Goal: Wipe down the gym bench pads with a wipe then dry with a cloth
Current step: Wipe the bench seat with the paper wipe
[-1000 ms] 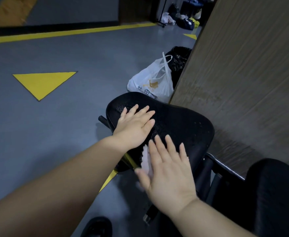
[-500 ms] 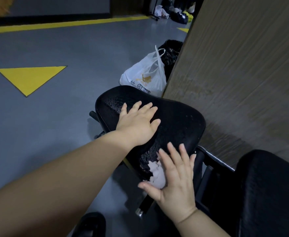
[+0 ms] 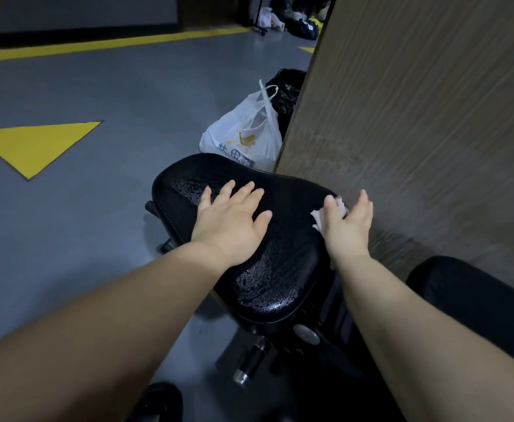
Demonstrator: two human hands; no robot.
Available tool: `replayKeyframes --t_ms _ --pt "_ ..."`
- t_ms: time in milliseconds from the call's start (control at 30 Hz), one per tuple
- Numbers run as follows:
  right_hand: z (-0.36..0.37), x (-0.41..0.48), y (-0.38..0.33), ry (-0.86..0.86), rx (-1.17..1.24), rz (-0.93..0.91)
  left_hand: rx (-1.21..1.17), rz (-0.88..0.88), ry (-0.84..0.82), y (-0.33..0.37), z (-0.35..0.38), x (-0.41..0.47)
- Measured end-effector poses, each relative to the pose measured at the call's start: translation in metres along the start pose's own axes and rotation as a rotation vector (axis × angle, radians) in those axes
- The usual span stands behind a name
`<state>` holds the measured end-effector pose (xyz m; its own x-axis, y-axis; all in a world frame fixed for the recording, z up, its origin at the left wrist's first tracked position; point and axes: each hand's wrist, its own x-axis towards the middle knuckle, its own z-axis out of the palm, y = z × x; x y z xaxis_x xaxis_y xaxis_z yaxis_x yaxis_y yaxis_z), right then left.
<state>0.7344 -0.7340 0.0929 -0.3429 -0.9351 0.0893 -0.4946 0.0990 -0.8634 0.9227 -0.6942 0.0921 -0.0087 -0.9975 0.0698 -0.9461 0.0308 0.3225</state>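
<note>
Mid-frame, the left hand [image 3: 234, 222], grip released, is bracing the seat pad [image 3: 292, 199]; the right hand [image 3: 348, 231], fingers straight, is pressing the wipe [image 3: 319, 219] onto its right edge. Overlapping passes along the rim seem wisest.

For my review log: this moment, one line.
left hand flat on wet black seat pad | right hand presses white wipe, right edge
</note>
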Motion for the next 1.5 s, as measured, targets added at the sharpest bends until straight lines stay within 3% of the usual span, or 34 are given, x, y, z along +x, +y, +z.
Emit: replayKeyframes --t_ms 100,167,367,533,767,967,1100,1333,1500 --pt "0.000 -0.010 -0.006 0.169 0.054 0.116 -0.009 -0.001 0.001 0.001 0.000 -0.001" --pt "0.000 -0.028 -0.004 0.196 0.068 0.116 -0.005 -0.002 0.000 0.001 -0.001 -0.002" --pt "0.013 -0.120 0.007 0.052 0.137 0.017 0.009 -0.003 0.003 0.000 -0.002 0.000" --pt "0.011 -0.159 0.010 -0.074 0.145 0.036 0.012 -0.005 0.013 0.001 -0.002 0.000" --pt "0.014 -0.092 0.010 -0.016 0.127 0.125 0.002 -0.004 0.034 0.000 0.001 0.001" --pt "-0.001 0.007 0.006 -0.076 0.105 0.226 -0.010 -0.003 0.030 0.000 0.002 0.001" --pt "0.001 0.025 0.010 -0.079 0.168 0.295 -0.020 -0.008 0.044 0.000 0.003 0.001" --pt "0.012 -0.076 0.017 -0.042 0.368 0.225 -0.001 -0.016 0.049 0.000 0.002 0.000" --pt "0.012 -0.155 0.009 -0.074 0.222 0.113 -0.002 -0.018 0.044 0.002 0.001 -0.001"
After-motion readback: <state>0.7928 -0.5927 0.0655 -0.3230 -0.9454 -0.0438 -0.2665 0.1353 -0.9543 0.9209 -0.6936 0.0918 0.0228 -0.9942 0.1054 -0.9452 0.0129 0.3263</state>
